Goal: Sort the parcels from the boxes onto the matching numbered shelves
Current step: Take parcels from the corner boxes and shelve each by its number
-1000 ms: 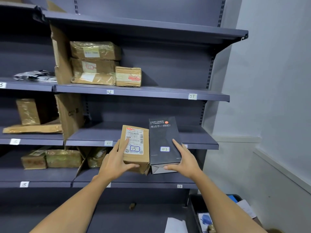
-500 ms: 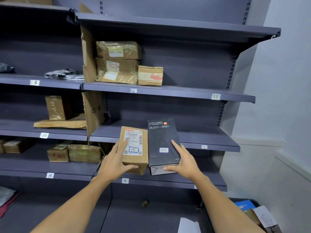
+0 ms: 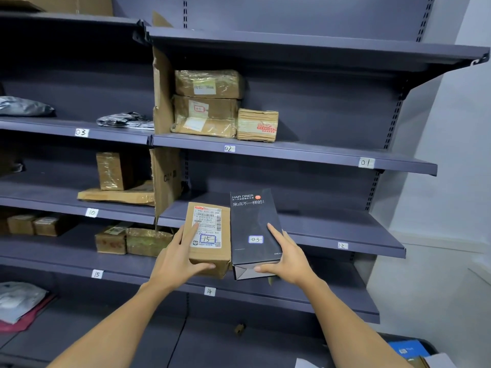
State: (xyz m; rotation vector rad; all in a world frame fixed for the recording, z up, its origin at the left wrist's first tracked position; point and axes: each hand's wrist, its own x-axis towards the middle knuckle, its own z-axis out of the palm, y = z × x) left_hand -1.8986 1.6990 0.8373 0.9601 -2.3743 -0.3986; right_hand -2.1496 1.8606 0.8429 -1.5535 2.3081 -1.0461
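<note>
**Cardboard, wall and a stray scrap**

Two sheets of brown cardboard stand on edge where the left and right runs of shelving [image 3: 292,155] meet. The upper cardboard sheet [image 3: 162,102] is creased and torn along its top. The lower cardboard sheet [image 3: 166,179] carries dark printed letters, only partly readable. A pale wall [image 3: 451,181] closes the right side, with a white rail [image 3: 438,239] running along it low down. A small brown object [image 3: 240,328], too small to identify, lies on the dark bottom surface.

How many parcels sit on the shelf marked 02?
3: upper taped box stacked on lower taped box, small carton just right of them. Others could hide behind.
</note>
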